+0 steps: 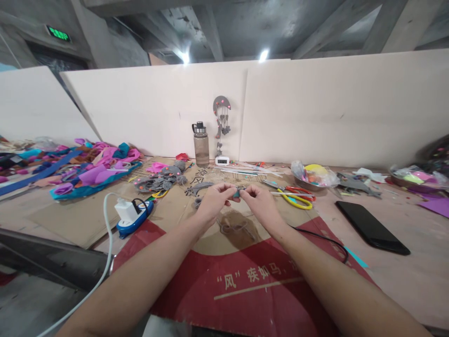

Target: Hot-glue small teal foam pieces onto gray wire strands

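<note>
Teal-grey small piece (237, 193), centre, held between both hands, over cardboard (199, 276)! Left hand (218, 199) pinches it, right hand (258, 200) pinches too, fingers narrow. Yellow-handled scissors (293, 203) just right of hands, black phone (372, 227) farther right; bottle (201, 149) stands far, left of centre.

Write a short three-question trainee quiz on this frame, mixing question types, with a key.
1. True or false: the left hand and the right hand are far apart.
2. Fill in: the black phone lies nearer to the ____ hand.
3. What stands just beside the small white device? A) the black phone B) the bottle C) the green sign

Key: 1. False; their fingertips come together at a small piece. 2. right. 3. B.
</note>
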Demonstrator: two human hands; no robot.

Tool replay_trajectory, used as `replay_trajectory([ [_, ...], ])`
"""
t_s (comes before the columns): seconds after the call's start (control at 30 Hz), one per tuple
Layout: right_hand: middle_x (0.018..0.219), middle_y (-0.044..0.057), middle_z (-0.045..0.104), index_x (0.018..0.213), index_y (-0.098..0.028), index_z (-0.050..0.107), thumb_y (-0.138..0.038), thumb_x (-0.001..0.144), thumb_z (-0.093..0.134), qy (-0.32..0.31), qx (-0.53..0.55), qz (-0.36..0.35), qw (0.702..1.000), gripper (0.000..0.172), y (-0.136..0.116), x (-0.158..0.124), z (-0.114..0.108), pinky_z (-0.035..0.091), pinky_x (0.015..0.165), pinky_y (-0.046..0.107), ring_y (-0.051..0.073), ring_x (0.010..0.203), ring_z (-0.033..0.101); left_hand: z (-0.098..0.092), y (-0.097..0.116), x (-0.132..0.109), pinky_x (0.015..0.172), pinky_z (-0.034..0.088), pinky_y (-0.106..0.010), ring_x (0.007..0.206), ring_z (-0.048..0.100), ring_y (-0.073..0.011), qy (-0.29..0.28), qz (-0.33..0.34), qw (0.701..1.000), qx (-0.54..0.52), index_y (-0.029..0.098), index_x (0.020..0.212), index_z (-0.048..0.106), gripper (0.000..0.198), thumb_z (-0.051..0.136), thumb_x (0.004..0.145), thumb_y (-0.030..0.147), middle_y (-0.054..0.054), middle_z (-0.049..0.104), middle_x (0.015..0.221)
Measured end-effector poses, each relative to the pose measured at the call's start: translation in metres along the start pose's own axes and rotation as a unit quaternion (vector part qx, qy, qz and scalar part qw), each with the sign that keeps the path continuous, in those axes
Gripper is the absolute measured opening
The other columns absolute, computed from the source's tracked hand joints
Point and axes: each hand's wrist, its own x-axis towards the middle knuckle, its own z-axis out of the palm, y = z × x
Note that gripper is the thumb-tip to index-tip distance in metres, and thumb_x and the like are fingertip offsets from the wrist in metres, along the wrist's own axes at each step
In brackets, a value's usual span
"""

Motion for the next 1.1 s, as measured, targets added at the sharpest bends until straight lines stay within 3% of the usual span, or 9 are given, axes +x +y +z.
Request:
replay_trajectory([
  [0.13,0.055,-0.003,0.050,0.058,-0.020,0.050,-0.038,0.074,0.054,0.006,0.008,0.009,1.000,0.024,-0.002,-0.001,-0.001,0.032,0.054,0.026,0.012,0.054,0.043,0.000,0.002,0.001,0.056,0.034,-0.021,0.066,0.063,-0.0116,-0.014,-0.027,0.999,-0.033,0.016,0.075,0.062,0.021,0.067,0.069,0.035,-0.001,0.064,0.073],
  [0.33,0.055,-0.005,0.049,0.082,-0.020,0.056,-0.036,0.072,0.057,0.020,0.063,0.007,0.998,0.018,0.000,-0.001,0.001,0.033,0.051,0.025,0.012,0.051,0.042,-0.002,0.001,0.003,0.055,0.033,-0.021,0.065,0.063,-0.0119,-0.033,-0.043,0.997,-0.057,0.015,0.075,0.063,0.025,0.069,0.068,0.038,-0.004,0.066,0.075],
  [0.5,0.056,-0.003,0.051,0.071,-0.019,0.057,-0.035,0.071,0.054,0.009,0.082,0.009,0.997,0.017,0.001,0.001,0.000,0.033,0.051,0.024,0.011,0.052,0.041,-0.005,-0.002,0.005,0.056,0.035,-0.021,0.069,0.065,-0.0142,-0.077,-0.057,0.993,-0.075,0.014,0.081,0.066,0.031,0.072,0.067,0.041,-0.007,0.068,0.083],
  [0.67,0.057,-0.002,0.053,0.069,-0.019,0.056,-0.034,0.070,0.052,0.007,0.079,0.029,0.996,0.015,0.003,0.002,-0.002,0.034,0.052,0.025,0.012,0.053,0.042,-0.006,0.003,0.001,0.056,0.037,-0.022,0.069,0.067,-0.0165,-0.079,-0.047,0.992,-0.090,0.014,0.083,0.066,0.021,0.065,0.070,0.030,-0.008,0.068,0.083],
  [0.93,0.057,-0.003,0.052,0.066,-0.019,0.055,-0.035,0.069,0.051,-0.015,0.068,0.031,0.997,0.017,0.001,0.000,0.001,0.034,0.054,0.025,0.012,0.053,0.044,-0.003,0.008,-0.003,0.047,0.032,-0.019,0.060,0.064,-0.0128,-0.051,0.013,0.996,0.077,0.015,0.086,0.065,0.023,0.064,0.072,0.032,-0.005,0.066,0.073],
  [1.1,0.059,-0.002,0.054,0.068,-0.019,0.054,-0.035,0.068,0.052,-0.022,0.085,0.026,0.996,0.016,0.005,-0.001,0.006,0.034,0.054,0.025,0.012,0.054,0.046,-0.001,0.009,-0.003,0.045,0.034,-0.020,0.052,0.056,-0.0100,-0.036,0.016,0.994,0.103,0.012,0.081,0.065,0.020,0.063,0.071,0.029,-0.003,0.062,0.061],
])
